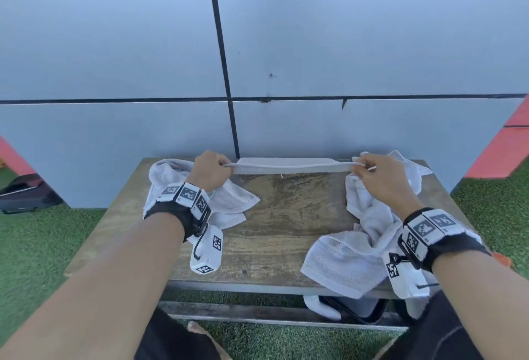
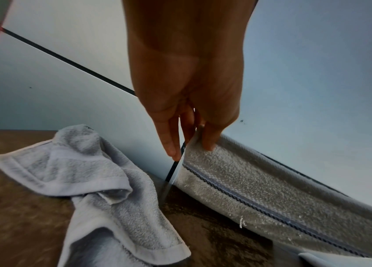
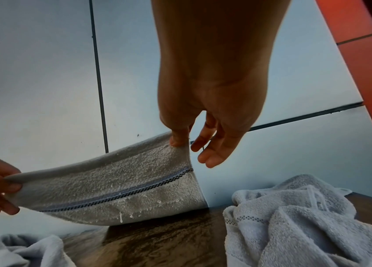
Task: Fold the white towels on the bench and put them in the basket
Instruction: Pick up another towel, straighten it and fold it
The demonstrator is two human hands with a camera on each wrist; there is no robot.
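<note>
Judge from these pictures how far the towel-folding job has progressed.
Done: white cloth shows in the dark basket under the wooden bench, apparently a towel already placed. In hand: the left hand and right hand pinch a white towel with a blue woven stripe, stretched between them. Left: crumpled white towels at the left and right.

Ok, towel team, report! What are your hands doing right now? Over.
Left hand and right hand pinch the stretched towel by its ends, above the bench. Crumpled towels lie either side. Nothing in the way.
</note>
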